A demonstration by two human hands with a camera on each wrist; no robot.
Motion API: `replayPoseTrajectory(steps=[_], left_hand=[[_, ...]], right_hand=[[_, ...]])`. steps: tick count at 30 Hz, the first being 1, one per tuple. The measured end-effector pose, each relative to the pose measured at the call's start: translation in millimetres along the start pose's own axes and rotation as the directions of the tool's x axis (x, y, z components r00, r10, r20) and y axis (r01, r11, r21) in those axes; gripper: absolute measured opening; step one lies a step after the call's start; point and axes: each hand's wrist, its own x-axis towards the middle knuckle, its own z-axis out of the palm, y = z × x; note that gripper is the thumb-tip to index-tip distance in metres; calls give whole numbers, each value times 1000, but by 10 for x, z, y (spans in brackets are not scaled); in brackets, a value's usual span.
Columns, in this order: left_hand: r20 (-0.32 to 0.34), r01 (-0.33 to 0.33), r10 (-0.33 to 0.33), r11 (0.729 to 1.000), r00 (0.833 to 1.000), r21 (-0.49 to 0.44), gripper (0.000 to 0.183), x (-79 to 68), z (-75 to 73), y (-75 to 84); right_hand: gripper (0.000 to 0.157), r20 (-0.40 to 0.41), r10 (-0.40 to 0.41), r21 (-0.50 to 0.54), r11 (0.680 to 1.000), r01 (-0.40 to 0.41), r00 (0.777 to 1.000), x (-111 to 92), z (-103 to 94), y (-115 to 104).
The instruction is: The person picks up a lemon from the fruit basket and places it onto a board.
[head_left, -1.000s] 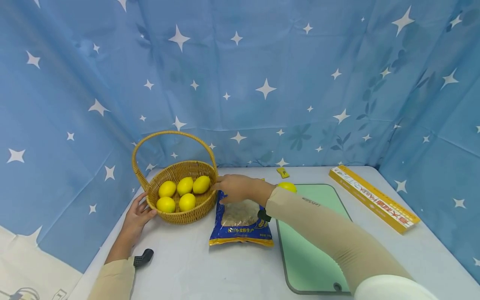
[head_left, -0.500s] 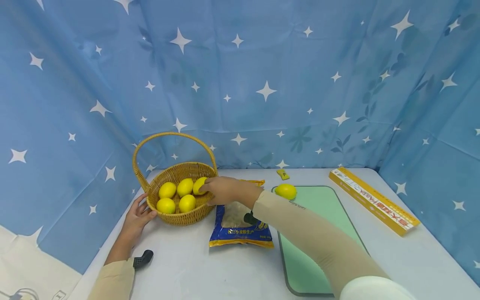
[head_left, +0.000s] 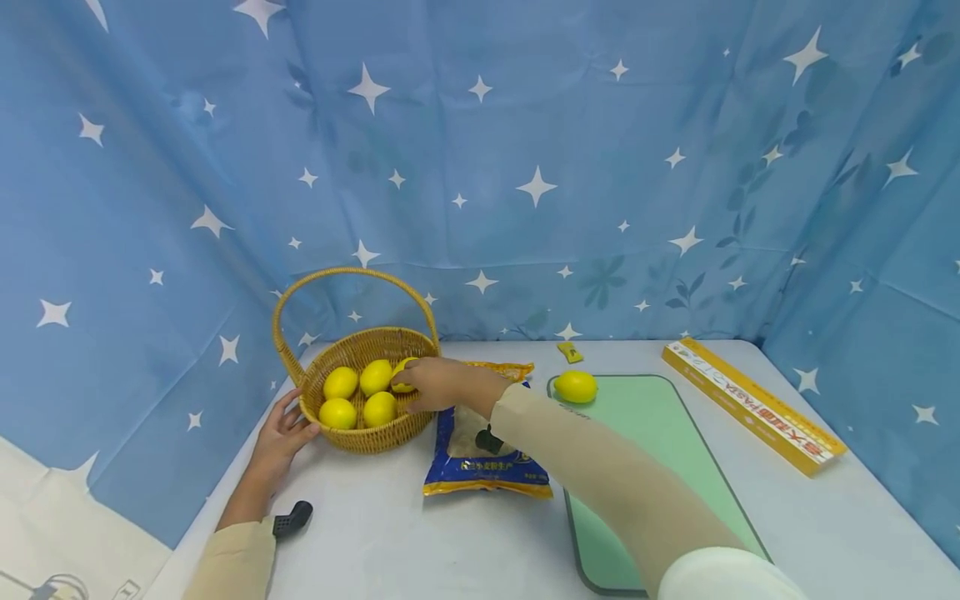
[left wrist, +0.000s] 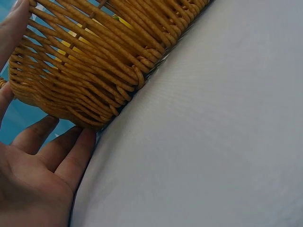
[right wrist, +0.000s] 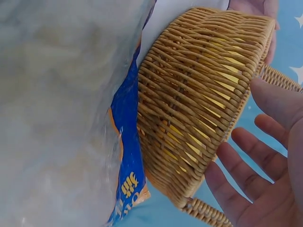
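Observation:
A wicker basket (head_left: pixel 382 440) with a tall arched handle holds several yellow lemons (head_left: pixel 337 413). My left hand (head_left: pixel 274 442) rests against the basket's left side. In the left wrist view its fingers (left wrist: pixel 71 156) lie nearly straight, their tips touching the lower woven wall. My right hand (head_left: pixel 442 385) reaches over the right rim, its fingertips at the rightmost lemon (head_left: pixel 403 375), which they partly cover. Seen from the right wrist, the fingers (right wrist: pixel 246 175) are spread beside the rim, with no lemon visible between them. Beneath my right forearm lies a blue bag (head_left: pixel 487 479) with a clear window.
A pale green cutting board (head_left: pixel 637 450) lies to the right, partly under my right arm. One lemon (head_left: pixel 576 387) sits at its far left corner. Behind that is a small yellow packet (head_left: pixel 570 352). A long yellow pasta box (head_left: pixel 750 407) lies at the far right.
My right hand has moved left from beside the basket's right rim to over the rightmost lemon. The lemon on the board has come into fuller view. My left hand stays against the basket.

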Motion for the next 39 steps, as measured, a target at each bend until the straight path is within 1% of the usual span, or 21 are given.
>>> replayPoseTrajectory(steps=[5, 9, 15, 19, 24, 30, 34, 39], left_hand=[[1, 8, -8, 1000, 1000, -13, 79, -2, 10, 5], [0, 2, -2, 1000, 1000, -20, 79, -2, 6, 10], [7, 2, -1, 999, 1000, -41, 80, -10, -3, -8], [3, 4, -4, 999, 1000, -40, 80, -5, -4, -17], [3, -2, 2, 1000, 1000, -31, 80, 4, -1, 12], [-3, 3, -3, 1000, 1000, -19, 77, 7, -21, 9], [-6, 14, -14, 1000, 1000, -21, 78, 8, -22, 4], [0, 22, -22, 1000, 1000, -2, 78, 26, -6, 9]], right_hand=[[54, -10, -11, 27, 1000, 11, 1000, 78, 42, 9], [55, -1, 9, 53, 999, -8, 1000, 155, 97, 3], [56, 6, 45, 31, 998, -46, 999, 274, 205, -15], [56, 10, 45, 42, 998, -46, 999, 327, 198, -39], [54, -5, 34, 77, 996, -34, 999, 419, 155, -86], [49, -65, -38, 80, 996, 43, 997, 546, 178, -180], [46, -52, -47, 109, 993, 53, 998, 600, 186, -244], [44, -23, -21, 130, 991, 24, 999, 665, 211, -271]])
